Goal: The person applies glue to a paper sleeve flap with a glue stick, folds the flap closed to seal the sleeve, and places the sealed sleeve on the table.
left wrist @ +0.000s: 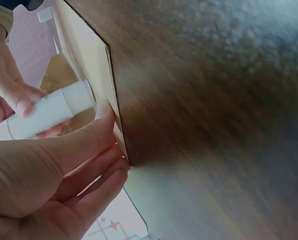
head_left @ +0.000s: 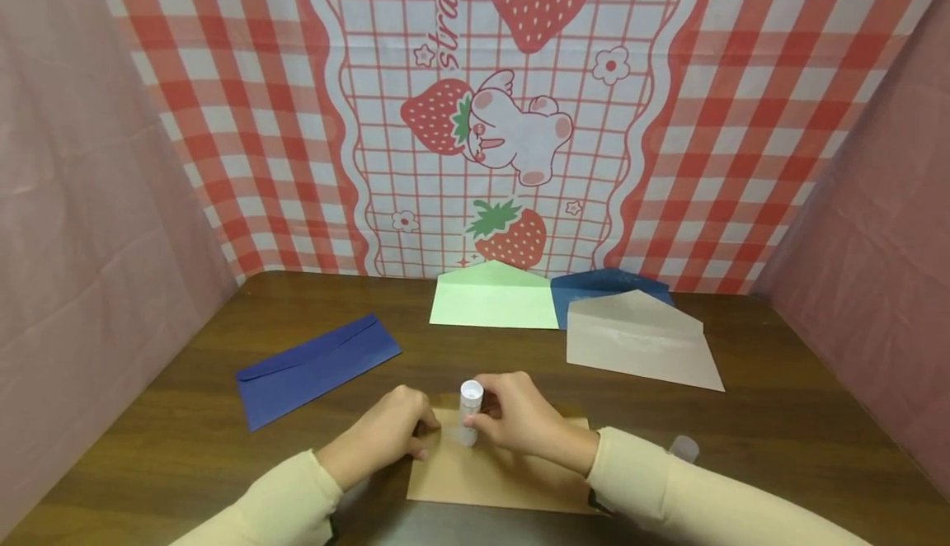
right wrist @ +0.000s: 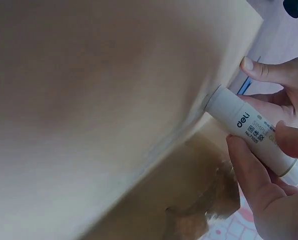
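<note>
At the lower centre of the frame, the right hand (head_left: 523, 418) pinches the glue stick (head_left: 471, 411) between thumb and fingers, its lower end against the brown envelope (head_left: 482, 476). The left hand (head_left: 389, 430), fingers bent, grips that envelope's left edge. A cap (head_left: 684, 449) sits lower right, and a blue envelope (head_left: 319, 373) lies left of centre.

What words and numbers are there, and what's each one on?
"deli": on the white glue stick.
"SIMPLE GL": same glue stick; the rest is covered.
"No.": same glue stick; its digits are too blurred.
"straw": sideways on the checked cloth, cut off at the picture's edge.
Other glue stick marks: too small to read.
</note>
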`<state>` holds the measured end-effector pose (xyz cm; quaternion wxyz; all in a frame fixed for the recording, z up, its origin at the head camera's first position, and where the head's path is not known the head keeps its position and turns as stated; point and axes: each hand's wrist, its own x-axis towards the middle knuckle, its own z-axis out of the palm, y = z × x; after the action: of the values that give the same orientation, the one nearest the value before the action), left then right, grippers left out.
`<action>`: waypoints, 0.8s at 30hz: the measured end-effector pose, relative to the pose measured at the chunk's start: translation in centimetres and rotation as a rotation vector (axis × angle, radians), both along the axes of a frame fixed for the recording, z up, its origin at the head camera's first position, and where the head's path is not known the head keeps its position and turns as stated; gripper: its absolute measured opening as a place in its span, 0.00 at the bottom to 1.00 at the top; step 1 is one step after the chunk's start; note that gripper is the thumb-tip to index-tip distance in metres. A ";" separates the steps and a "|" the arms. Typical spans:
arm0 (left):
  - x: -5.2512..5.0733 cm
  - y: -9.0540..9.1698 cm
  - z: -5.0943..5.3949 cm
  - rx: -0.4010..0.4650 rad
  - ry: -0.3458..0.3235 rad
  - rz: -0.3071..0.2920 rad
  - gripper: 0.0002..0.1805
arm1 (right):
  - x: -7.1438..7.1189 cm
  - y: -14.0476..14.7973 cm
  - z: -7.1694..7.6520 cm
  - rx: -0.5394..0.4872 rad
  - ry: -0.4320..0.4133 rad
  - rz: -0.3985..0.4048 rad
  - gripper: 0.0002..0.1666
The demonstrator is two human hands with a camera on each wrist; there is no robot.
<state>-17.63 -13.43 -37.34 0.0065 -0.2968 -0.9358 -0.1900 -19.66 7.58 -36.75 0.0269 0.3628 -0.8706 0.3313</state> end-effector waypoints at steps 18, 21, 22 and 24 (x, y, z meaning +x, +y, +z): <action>0.3 0.0 -0.1 -0.002 0.008 -0.002 0.18 | 0.7 5.6 -0.2 -0.027 -0.053 -0.045 0.10; 0.3 -0.1 -0.1 0.000 0.008 -0.003 0.18 | 0.8 6.3 0.0 -0.023 -0.050 -0.060 0.10; 0.3 -0.1 -0.1 0.000 0.009 -0.003 0.18 | 0.8 6.5 0.0 -0.023 -0.052 -0.066 0.10; 0.3 -0.1 -0.1 -0.002 0.010 -0.003 0.18 | 0.9 6.9 0.1 -0.023 -0.054 -0.077 0.11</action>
<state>-17.33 -13.50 -37.43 0.0108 -0.2994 -0.9355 -0.1876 -18.77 14.47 -36.65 0.0204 0.3197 -0.8805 0.3495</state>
